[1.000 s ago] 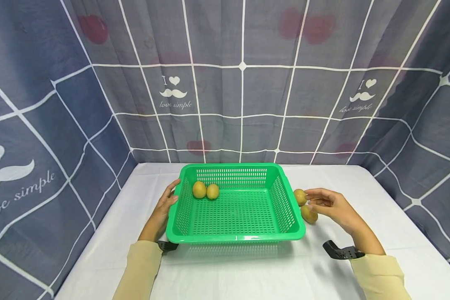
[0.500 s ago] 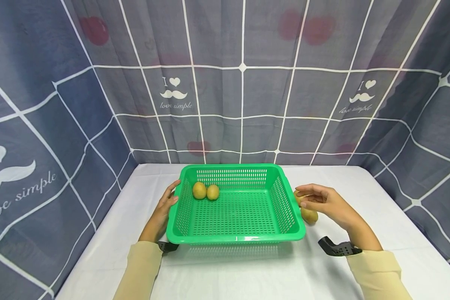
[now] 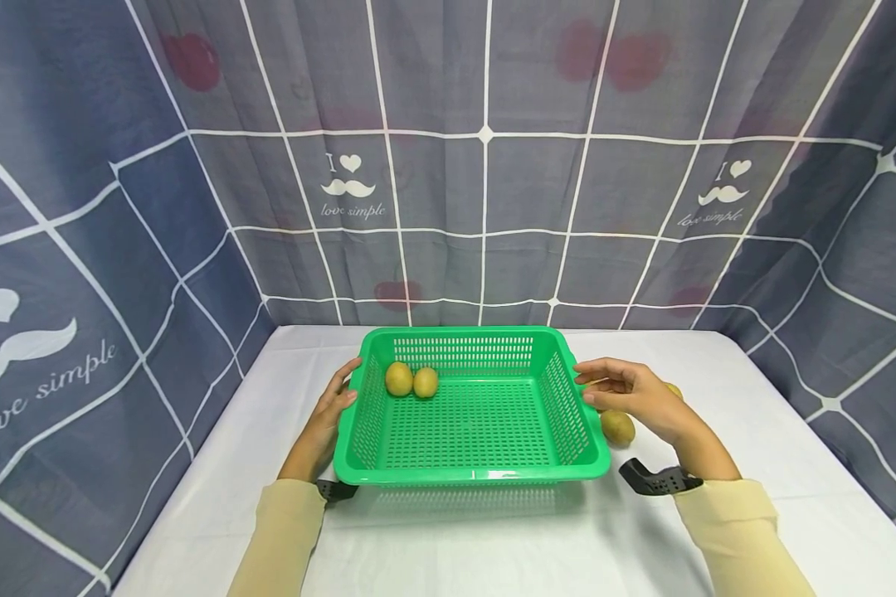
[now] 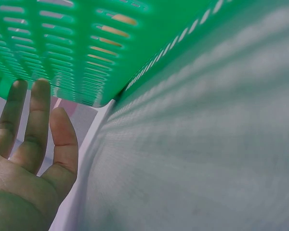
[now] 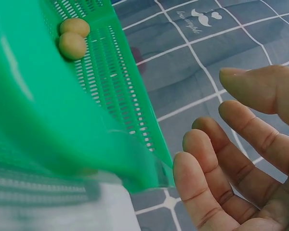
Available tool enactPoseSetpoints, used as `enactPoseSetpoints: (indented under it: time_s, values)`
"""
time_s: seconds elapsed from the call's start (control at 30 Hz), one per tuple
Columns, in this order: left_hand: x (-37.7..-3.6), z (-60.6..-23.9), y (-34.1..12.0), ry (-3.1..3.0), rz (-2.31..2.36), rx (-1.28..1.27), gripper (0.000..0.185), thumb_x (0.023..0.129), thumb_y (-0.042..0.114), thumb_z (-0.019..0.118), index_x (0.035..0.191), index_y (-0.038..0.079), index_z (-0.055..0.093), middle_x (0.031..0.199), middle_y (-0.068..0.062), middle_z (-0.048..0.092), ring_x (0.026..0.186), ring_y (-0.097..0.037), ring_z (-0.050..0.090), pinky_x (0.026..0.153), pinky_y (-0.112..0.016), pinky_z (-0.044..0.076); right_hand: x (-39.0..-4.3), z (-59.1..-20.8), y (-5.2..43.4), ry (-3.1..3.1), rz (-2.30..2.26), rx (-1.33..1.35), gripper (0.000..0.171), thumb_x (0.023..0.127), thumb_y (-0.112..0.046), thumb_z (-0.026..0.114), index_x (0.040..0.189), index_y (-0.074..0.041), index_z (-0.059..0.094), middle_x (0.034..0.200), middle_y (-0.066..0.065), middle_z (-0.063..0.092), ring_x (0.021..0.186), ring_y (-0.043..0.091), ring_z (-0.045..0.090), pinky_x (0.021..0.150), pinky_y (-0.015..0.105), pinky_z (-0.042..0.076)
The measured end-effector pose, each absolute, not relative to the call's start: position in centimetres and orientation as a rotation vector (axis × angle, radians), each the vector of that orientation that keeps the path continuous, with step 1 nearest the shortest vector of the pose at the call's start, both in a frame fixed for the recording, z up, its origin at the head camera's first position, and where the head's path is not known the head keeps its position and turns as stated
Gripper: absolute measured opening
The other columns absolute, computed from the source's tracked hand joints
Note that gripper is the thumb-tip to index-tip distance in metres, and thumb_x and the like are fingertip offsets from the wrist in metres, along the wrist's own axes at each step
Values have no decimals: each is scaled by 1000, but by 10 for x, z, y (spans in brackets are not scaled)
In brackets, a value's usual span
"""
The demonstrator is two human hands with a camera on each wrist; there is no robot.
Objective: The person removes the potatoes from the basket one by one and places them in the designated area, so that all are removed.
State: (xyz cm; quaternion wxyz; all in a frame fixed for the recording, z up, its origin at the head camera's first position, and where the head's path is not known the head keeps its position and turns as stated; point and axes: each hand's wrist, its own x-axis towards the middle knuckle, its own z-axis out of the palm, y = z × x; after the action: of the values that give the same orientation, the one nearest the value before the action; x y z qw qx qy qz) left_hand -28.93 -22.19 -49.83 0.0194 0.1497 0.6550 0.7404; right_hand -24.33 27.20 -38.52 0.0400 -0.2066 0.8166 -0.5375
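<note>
A green slatted plastic basket stands on the white table. Two round yellow-brown things, perhaps potatoes, lie side by side in its back left part. My left hand is at the basket's left rim; in the left wrist view its fairly straight fingers reach up against the outer side. At the right rim, my right hand has its fingertips at or just beside the edge, loosely bent with nothing between them. Another round yellow-brown thing lies outside the basket, below this hand.
One more round yellow-brown thing peeks out behind my right hand. The white tablecloth spreads around the basket. Behind the table and along both sides hangs a grey-blue curtain with white lines.
My right hand has moved left, from over the loose round things to the basket's right rim. A round thing now shows behind it. The left hand and basket have stayed put.
</note>
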Motion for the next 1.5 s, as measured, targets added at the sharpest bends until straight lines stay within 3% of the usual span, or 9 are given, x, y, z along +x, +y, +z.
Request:
enactPoseSetpoints:
  time_s: [0.2,0.37,0.67,0.93,1.23,1.5]
  values:
    - [-290,-498,-223,2035,2299,486,62,107,14,43,168,13,31,148,-9,41,117,-14,60,95,-26,54,-251,-384,262,2445,-1669,-616,49,101,-5,71,143,16,57,131,22,69,106,11,70,82,30,60]
    - [-289,-499,-224,2020,2311,494,60,108,14,43,167,13,32,146,-10,42,116,-13,60,94,-27,55,-258,-381,251,2428,-1631,-574,51,101,-11,71,145,11,58,133,18,69,106,10,70,69,30,54]
    - [-290,-498,-222,2018,2312,478,63,107,14,44,168,11,31,147,-9,42,117,-12,59,96,-27,53,-271,-386,239,2349,-1656,-584,53,101,-7,72,146,15,55,138,30,64,118,24,69,96,27,56]
    - [-290,-496,-221,2030,2307,479,63,107,14,45,168,10,31,149,-11,40,119,-13,58,97,-26,52,-280,-391,227,2308,-1659,-644,49,101,-4,71,144,15,57,128,11,71,112,13,69,96,28,57]
    - [-290,-497,-220,2021,2313,489,62,107,11,44,167,8,31,151,-15,39,119,-13,58,96,-26,53,-287,-391,211,2290,-1646,-648,54,102,-4,70,147,18,51,132,15,69,112,14,68,97,33,58]
    - [-289,-496,-221,2089,2250,478,65,107,15,43,169,7,26,162,-21,33,130,-12,49,104,-25,43,-295,-392,196,2293,-1643,-597,52,101,-4,70,147,14,55,137,28,64,120,30,66,96,34,57]
